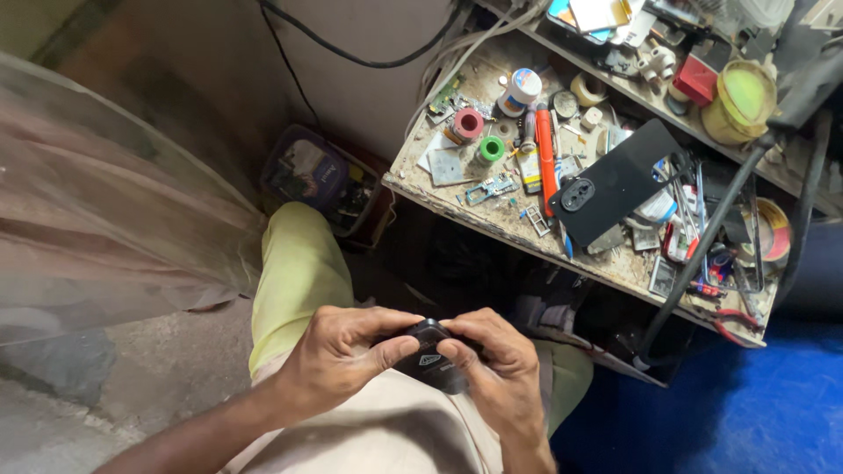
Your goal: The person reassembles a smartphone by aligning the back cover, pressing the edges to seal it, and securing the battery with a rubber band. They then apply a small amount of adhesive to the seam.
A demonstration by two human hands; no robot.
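Observation:
Over my lap, both hands grip a small black device [428, 355] with a pale triangular mark on its top face. My left hand [338, 355] wraps its left end, thumb pressed on the top. My right hand [496, 369] closes around its right end, thumb beside the mark. Much of the device is hidden by my fingers. I am seated, in yellow-green trousers [294, 272] and a pale shirt.
A cluttered wooden workbench [439, 197] stands ahead to the right, bearing a black phone back cover [610, 180], an orange tool [546, 154], tape rolls, circuit boards and pliers. A box of parts [320, 175] sits on the floor. Blue surface at right.

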